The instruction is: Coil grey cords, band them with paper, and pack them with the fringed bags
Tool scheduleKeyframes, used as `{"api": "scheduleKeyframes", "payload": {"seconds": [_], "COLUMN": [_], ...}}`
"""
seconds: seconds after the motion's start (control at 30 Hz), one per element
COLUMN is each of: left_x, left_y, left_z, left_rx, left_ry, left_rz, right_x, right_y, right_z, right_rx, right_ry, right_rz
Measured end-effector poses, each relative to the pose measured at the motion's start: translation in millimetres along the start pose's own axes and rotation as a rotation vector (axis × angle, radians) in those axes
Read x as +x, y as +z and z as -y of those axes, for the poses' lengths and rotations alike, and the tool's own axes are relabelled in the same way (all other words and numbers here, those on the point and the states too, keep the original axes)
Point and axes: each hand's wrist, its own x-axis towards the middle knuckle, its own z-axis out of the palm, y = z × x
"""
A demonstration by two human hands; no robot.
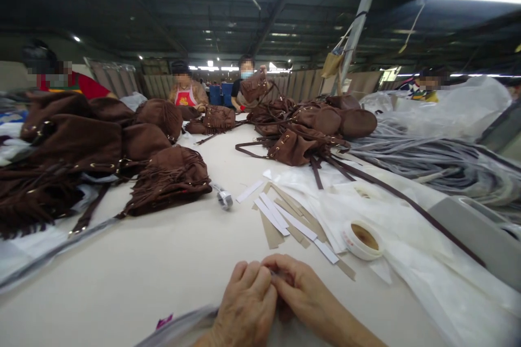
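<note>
My left hand (pixel 248 303) and my right hand (pixel 305 293) meet above the near edge of the table, fingertips touching. A strap in clear, greyish plastic (pixel 183 326) runs from the lower left into my closed left hand. Thumb and forefinger of my right hand pinch together beside the left thumb. Only a small greyish bit shows between the fingertips; the rest is hidden by my fingers. A purple scrap (pixel 164 321) lies beside the strap. Ahead of my hands are several white and tan paper strips (pixel 285 217) and a roll of tape (pixel 363 239).
Brown fringed bags (pixel 171 179) are heaped at left, more brown bags (pixel 293 146) farther back. White plastic sheeting (pixel 415 260), bundled grey plastic-wrapped straps (pixel 439 168) and a grey machine (pixel 480 233) stand right. A small grey bundle (pixel 224 199) lies mid-table. Several people sit beyond.
</note>
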Motion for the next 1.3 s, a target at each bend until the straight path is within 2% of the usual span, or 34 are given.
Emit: {"api": "scheduleKeyframes", "payload": {"seconds": [0.1,0.17,0.23,0.3,0.37,0.43,0.5,0.57,0.63,0.77,0.93,1.03,1.2,1.3], "left_x": [-0.4,0.0,-0.5,-3.1,-7.6,-11.7,-12.1,-8.0,-1.9,0.9,-12.8,-18.6,-22.9,-22.3], "left_y": [4.1,7.3,8.0,2.7,-10.3,-28.5,-46.2,-57.6,-60.0,-46.2,-32.2,-35.7,-42.8,-42.0], "left_z": [-1.5,-3.2,-4.7,-4.3,-1.0,4.6,10.9,15.6,17.6,13.7,4.6,1.9,1.8,2.0], "left_rx": [0.033,0.06,0.072,0.035,-0.132,-0.413,-0.633,-0.699,-0.78,-1.105,-1.291,-1.234,-0.81,-0.737], "left_ry": [0.025,0.034,0.062,0.089,0.087,-0.007,-0.223,-0.478,-0.653,-0.761,-0.827,-0.799,-0.424,-0.406], "left_rz": [0.045,0.088,0.126,0.18,0.258,0.295,0.248,0.19,0.206,0.307,0.096,0.088,0.227,0.276], "right_x": [-0.1,-0.5,-1.9,-4.3,-7.0,-9.6,-11.4,-12.0,-11.4,-7.6,-3.7,-6.0,-14.7,-14.7], "right_y": [3.7,1.0,-5.8,-14.1,-21.2,-25.1,-25.4,-22.8,-18.5,-9.4,-6.4,-12.2,-26.8,-28.2], "right_z": [-4.7,-5.6,-3.8,-0.6,2.4,4.3,6.2,9.5,14.4,25.2,30.1,18.5,-13.1,-16.2], "right_rx": [0.147,0.09,-0.09,-0.335,-0.547,-0.735,-0.945,-1.163,-1.32,-1.469,-1.531,-1.479,-1.302,-1.296], "right_ry": [0.076,0.038,-0.103,-0.315,-0.473,-0.533,-0.559,-0.613,-0.676,-0.804,-0.98,-1.038,-1.053,-0.99], "right_rz": [0.041,0.049,0.044,0.045,0.085,0.157,0.22,0.261,0.295,0.312,0.319,0.269,0.153,0.145]}}
